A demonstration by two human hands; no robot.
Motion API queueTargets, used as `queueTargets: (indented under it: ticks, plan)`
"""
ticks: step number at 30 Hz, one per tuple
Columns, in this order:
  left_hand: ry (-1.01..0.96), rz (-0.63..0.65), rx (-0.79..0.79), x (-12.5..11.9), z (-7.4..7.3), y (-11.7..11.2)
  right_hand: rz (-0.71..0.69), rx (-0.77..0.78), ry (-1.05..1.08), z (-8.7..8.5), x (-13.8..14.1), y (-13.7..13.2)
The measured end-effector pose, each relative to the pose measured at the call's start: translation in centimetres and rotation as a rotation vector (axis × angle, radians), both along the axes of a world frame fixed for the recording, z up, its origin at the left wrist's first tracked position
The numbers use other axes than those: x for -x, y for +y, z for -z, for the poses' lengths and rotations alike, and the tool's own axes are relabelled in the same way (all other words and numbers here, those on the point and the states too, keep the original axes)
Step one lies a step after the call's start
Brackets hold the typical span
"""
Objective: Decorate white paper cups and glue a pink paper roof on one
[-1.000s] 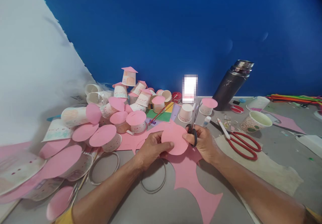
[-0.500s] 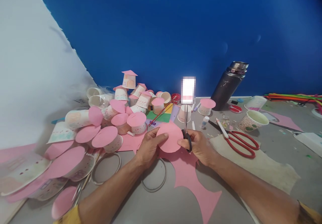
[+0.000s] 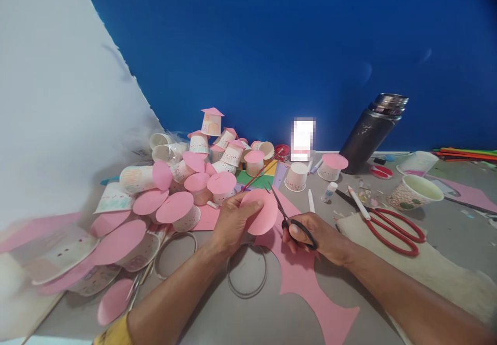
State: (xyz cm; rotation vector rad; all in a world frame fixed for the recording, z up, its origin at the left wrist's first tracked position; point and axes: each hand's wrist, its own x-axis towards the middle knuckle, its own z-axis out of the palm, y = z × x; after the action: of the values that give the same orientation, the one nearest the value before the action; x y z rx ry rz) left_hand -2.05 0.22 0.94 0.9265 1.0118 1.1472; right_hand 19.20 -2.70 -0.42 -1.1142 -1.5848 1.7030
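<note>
Scissors (image 3: 289, 220) have swung off the disc (image 3: 259, 211); right hand (image 3: 318, 236) grips them, left hand (image 3: 231, 221) pinches the disc.

No legible txt, nos. or brand names anywhere. Paper cups (image 3: 221, 190) in the pile bore only tiny dots & scribbles, too small to read. Bright blurred rectangle (image 3: 303, 139) by the wall was unreadable. Any label on the flask (image 3: 367, 135) or small bottle (image 3: 329, 192) couldn't be made out.
</note>
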Motion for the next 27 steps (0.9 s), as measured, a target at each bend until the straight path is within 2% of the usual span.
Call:
queueTargets:
  ticks: [7, 15, 19, 27]
  plan:
    - [0.114, -0.038, -0.075, 0.1, -0.7, -0.2, 0.036, -0.017, 0.004, 0.4, -0.1, 0.2]
    - [0.192, -0.048, -0.102, 0.4, -0.5, -0.1, 0.084, -0.027, 0.009, 0.8, 0.3, 0.4]
    - [0.198, -0.053, -0.06, 0.3, -0.1, -0.1, 0.142, -0.01, 0.035, 0.9, 0.8, 0.5]
    - [0.042, 0.097, 0.143, 0.0, 1.1, -0.4, 0.215, 0.068, 0.098, 1.4, 1.3, 0.7]
